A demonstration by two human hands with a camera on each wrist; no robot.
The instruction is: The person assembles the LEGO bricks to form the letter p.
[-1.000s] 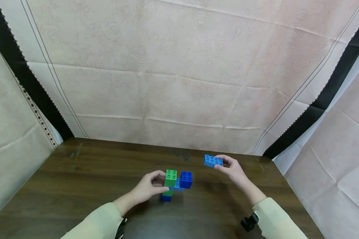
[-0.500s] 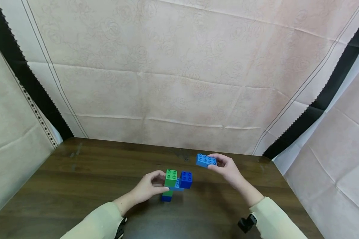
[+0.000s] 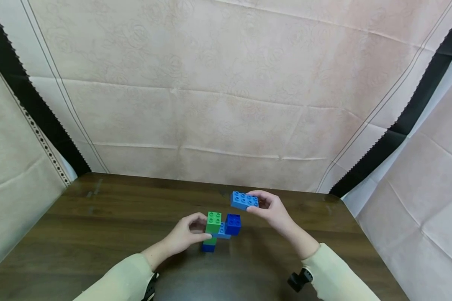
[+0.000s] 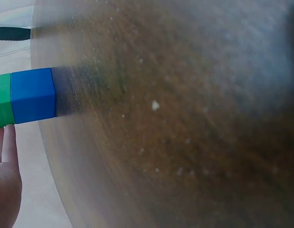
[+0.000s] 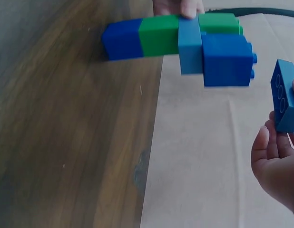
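Observation:
A tower of toy building bricks stands on the table. Its base is a dark blue brick [image 3: 208, 248], topped by a lower green brick [image 3: 211, 241]. Across that lies a light blue brick [image 3: 222, 234], bearing an upper green brick [image 3: 213, 223] and, on its right end, a dark blue upper brick [image 3: 233, 225]. My left hand [image 3: 183, 235] grips the tower from the left between thumb and fingers. Just behind and above it, my right hand [image 3: 273, 211] pinches a loose light blue brick [image 3: 244, 200] by its right end, studs up. The right wrist view shows that brick [image 5: 283, 92] apart from the tower.
The brown wooden table [image 3: 98, 221] ends at a pale cloth wall [image 3: 211, 125] behind it. More pale cloth hangs at both sides, bordered by black bands [image 3: 407, 117].
My right hand has moved left with the light blue brick, closer to the tower. The left hand keeps its grip, and the tower stays where it was. The head view has shifted slightly.

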